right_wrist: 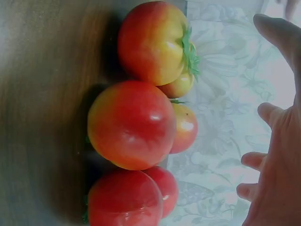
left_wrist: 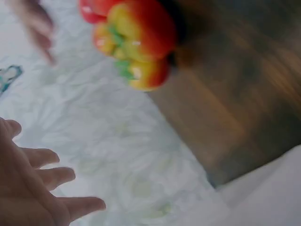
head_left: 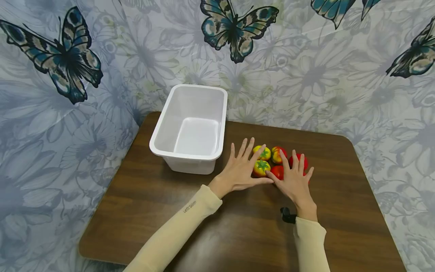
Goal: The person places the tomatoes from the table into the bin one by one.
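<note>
Several red and yellow tomatoes (head_left: 261, 168) with green stem tops sit bunched on the brown table, right of its middle. My left hand (head_left: 239, 170) is spread over their near left side, fingers straight. Fingers splayed, my right hand (head_left: 295, 183) covers part of the cluster from the right. The thumbs come close together in the head view; whether they touch I cannot tell. In the right wrist view, a large red tomato (right_wrist: 131, 125) stands apart from the right fingers. The left wrist view shows a red-yellow tomato (left_wrist: 146, 30), also clear of the left hand.
A deep white plastic bin (head_left: 188, 164) stands at the table's back left, with nothing visible inside. The wooden table (head_left: 153, 219) has rounded corners. Behind it hangs a floral cloth (head_left: 306, 75) with butterflies. A black strap piece (head_left: 287, 215) is at the right wrist.
</note>
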{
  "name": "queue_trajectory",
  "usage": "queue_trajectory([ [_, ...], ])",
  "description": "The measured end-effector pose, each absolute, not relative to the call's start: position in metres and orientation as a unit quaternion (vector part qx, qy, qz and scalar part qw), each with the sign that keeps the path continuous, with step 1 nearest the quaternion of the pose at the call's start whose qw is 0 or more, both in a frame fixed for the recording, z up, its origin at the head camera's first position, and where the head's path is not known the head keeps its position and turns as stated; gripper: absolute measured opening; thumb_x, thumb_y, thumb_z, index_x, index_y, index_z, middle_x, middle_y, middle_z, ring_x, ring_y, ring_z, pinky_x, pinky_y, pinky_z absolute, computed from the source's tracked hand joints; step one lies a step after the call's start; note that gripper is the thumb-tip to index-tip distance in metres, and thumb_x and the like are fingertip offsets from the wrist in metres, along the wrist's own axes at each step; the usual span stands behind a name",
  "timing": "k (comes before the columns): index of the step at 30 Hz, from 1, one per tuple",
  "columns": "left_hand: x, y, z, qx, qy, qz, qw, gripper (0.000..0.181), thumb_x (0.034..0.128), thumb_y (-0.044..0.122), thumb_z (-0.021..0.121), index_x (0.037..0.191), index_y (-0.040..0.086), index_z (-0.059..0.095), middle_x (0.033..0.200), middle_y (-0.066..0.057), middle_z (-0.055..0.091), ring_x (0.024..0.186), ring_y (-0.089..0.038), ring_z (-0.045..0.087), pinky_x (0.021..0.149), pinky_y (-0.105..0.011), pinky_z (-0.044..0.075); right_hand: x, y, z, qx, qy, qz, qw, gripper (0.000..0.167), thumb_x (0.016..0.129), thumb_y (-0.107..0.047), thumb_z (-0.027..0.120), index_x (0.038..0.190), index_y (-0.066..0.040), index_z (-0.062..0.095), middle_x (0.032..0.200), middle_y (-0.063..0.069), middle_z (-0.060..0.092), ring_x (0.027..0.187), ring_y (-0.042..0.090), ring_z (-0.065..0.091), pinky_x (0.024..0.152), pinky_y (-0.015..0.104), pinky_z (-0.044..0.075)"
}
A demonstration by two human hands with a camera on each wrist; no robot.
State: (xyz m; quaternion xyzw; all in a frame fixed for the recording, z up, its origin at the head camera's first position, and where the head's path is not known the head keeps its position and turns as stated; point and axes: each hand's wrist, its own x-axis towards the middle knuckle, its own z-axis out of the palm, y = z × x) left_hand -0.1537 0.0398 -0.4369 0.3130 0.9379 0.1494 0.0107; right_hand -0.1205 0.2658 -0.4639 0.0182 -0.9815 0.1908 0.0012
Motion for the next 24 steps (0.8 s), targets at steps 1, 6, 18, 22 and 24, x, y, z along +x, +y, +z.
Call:
queue_trajectory([
  [1,-0.152,0.038,-0.432,0.318,0.935,0.159,0.009,0.107,0.0920,0.083,0.047,0.169,0.031,-0.006,0.175,-0.013,-0.006,0.160,-0.034,-0.005,0.123,-0.068,0.007,-0.121,0.265,-0.464,0.019,-0.981,0.193,0.002,0.092,0.098,-0.059,0.062,0.165,-0.008,0.024,0.170,0.032,0.003,0.154,0.057,-0.009,0.105,0.088,-0.007],
  [6,-0.141,0.014,-0.403,0.324,0.920,0.219,-0.011,0.108,0.0906,0.079,0.056,0.169,0.032,-0.002,0.176,-0.009,-0.004,0.161,-0.031,0.002,0.125,-0.063,0.009,-0.121,0.269,-0.468,0.020,-0.978,0.208,0.004,0.094,0.098,-0.062,0.060,0.166,-0.010,0.022,0.169,0.033,0.004,0.153,0.057,-0.009,0.104,0.089,-0.007],
  [18,-0.141,-0.141,-0.384,0.170,0.921,0.313,-0.161,0.107,0.0899,0.082,0.055,0.169,0.021,0.018,0.172,-0.018,0.016,0.157,-0.039,0.018,0.119,-0.067,0.024,-0.113,0.306,-0.474,-0.027,-0.972,0.235,-0.010,0.096,0.099,-0.064,0.057,0.167,-0.010,0.016,0.167,0.036,0.000,0.151,0.061,-0.010,0.104,0.089,-0.004],
  [22,-0.141,-0.185,-0.405,0.078,0.929,0.339,-0.128,0.108,0.0914,0.067,0.069,0.170,0.022,0.011,0.174,-0.016,0.007,0.157,-0.043,0.013,0.111,-0.076,0.028,-0.105,0.318,-0.481,-0.044,-0.969,0.241,-0.025,0.096,0.100,-0.062,0.057,0.167,-0.010,0.013,0.165,0.039,0.000,0.150,0.063,-0.008,0.104,0.089,0.000],
  [24,-0.141,-0.198,-0.415,0.045,0.928,0.357,-0.095,0.110,0.0919,0.065,0.070,0.170,0.025,0.003,0.174,-0.015,0.002,0.157,-0.043,0.010,0.108,-0.079,0.029,-0.101,0.321,-0.486,-0.048,-0.969,0.242,-0.031,0.095,0.100,-0.061,0.057,0.167,-0.009,0.013,0.164,0.040,0.001,0.149,0.064,-0.004,0.104,0.089,0.003],
])
